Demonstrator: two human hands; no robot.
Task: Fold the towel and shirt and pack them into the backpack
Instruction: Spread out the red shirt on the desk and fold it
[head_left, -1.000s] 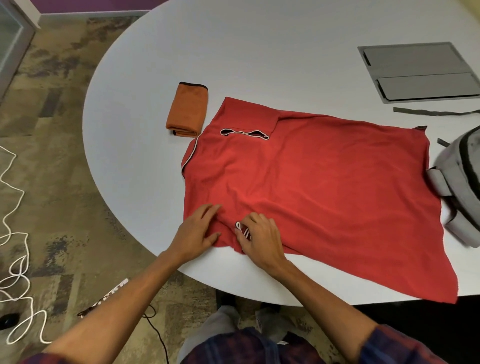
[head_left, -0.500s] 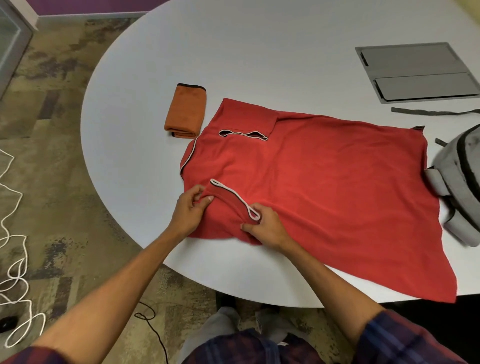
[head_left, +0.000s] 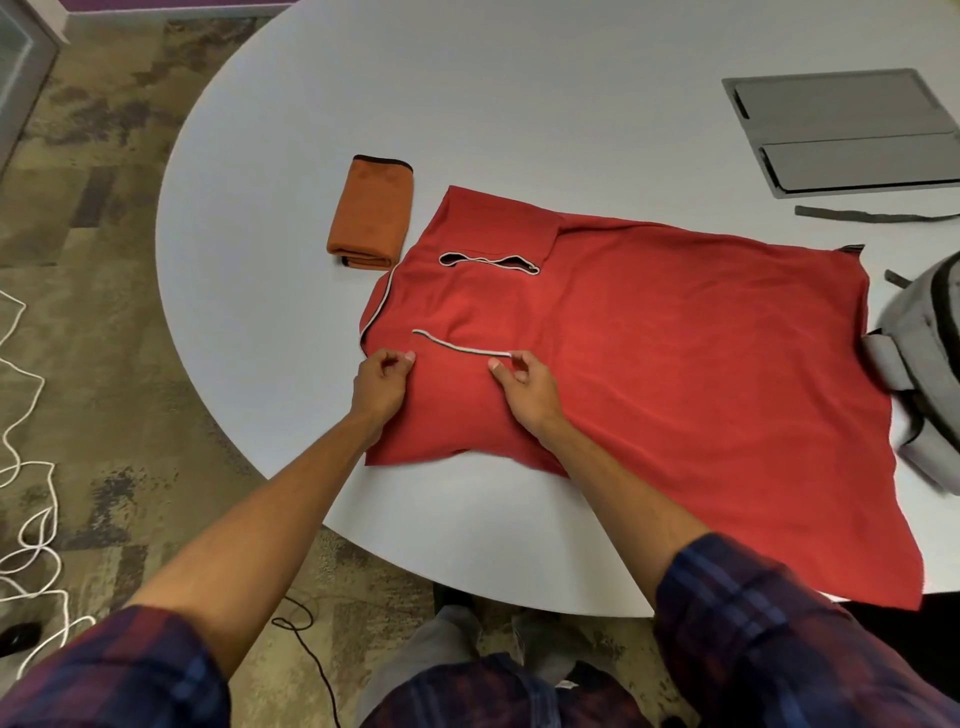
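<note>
A red shirt (head_left: 675, 364) lies spread flat on the white round table (head_left: 519, 104). Its near sleeve, with a white-trimmed hem (head_left: 462, 345), is folded inward over the body. My left hand (head_left: 383, 379) pinches the fabric at the shirt's left edge beside the hem. At the hem's right end, my right hand (head_left: 522, 382) pinches it. A folded orange towel (head_left: 371, 210) rests just left of the collar. The grey backpack (head_left: 924, 364) sits at the right edge, partly cut off and touching the shirt's bottom end.
A grey flap panel (head_left: 841, 130) is set into the table at the back right, with a grey strap (head_left: 872, 214) lying before it. The shirt's lower corner hangs over the near table edge. White cord (head_left: 26, 467) and a black cable (head_left: 311, 660) lie on the carpet.
Both hands lifted the near sleeve from the table edge and carried it away from me, folding it over the shirt's body. The hem now lies farther in and flatter.
</note>
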